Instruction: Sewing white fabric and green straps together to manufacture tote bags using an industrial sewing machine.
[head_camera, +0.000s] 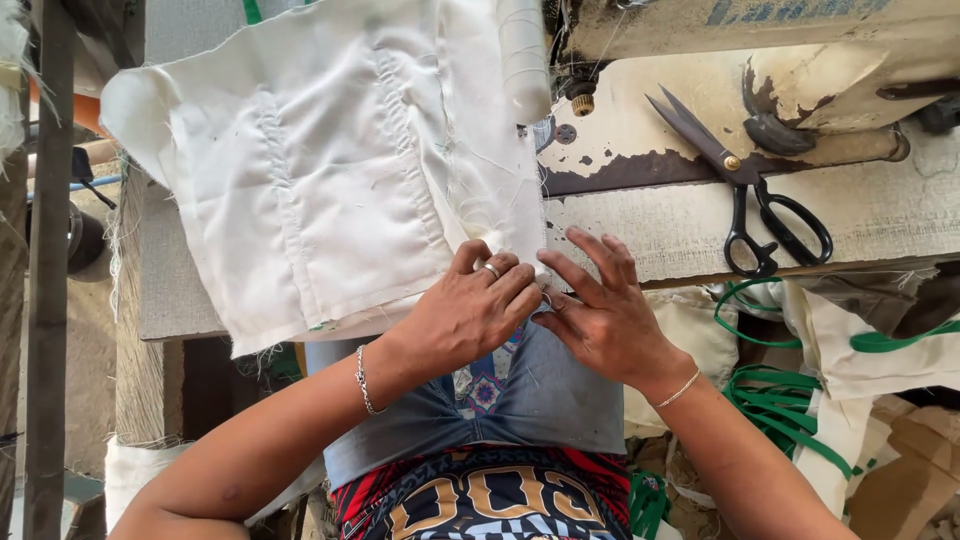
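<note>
A piece of off-white cloth (330, 170) with stitched seams lies spread over the table and hangs past its front edge. My left hand (470, 310), with a ring and a wrist chain, pinches the cloth's lower right edge near my lap. My right hand (600, 315), fingers spread, touches the same edge from the right, just in front of the table. What lies between the fingertips is too small to tell.
Black-handled scissors (745, 190) lie on the worn sewing table (880, 215) at the right. A sewing machine (700, 25) and a white thread cone (525, 60) stand behind the cloth. Green straps and white fabric (800, 400) pile on the floor at the right.
</note>
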